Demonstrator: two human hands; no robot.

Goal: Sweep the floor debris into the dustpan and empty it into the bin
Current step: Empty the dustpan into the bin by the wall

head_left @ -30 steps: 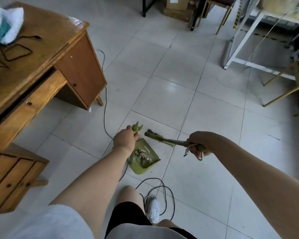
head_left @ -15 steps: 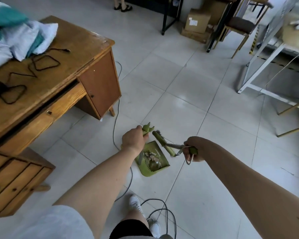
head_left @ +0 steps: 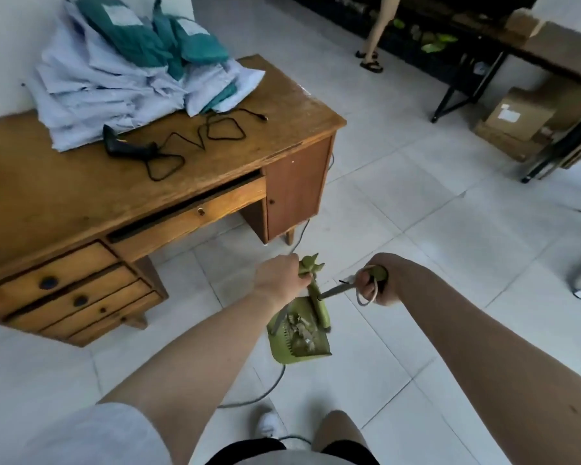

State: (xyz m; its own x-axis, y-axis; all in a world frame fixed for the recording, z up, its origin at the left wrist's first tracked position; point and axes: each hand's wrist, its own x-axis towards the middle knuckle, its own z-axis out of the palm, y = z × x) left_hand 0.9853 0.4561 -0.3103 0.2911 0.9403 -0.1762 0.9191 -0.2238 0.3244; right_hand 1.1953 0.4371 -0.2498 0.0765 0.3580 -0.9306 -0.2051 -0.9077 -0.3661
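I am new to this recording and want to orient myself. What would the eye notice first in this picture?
First, the two bare arms reaching to the centre: the left hand holds the handle of a green dustpan with debris in it, and the right hand holds a green broom whose head rests against the pan. Next, the wooden desk at the left, with a pile of clothes and a black cable on top.

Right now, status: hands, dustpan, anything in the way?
Left hand grips dustpan handle, debris inside. Right hand grips broom. Cable on floor underfoot; no bin visible.

Clothes piled on wooden desk.
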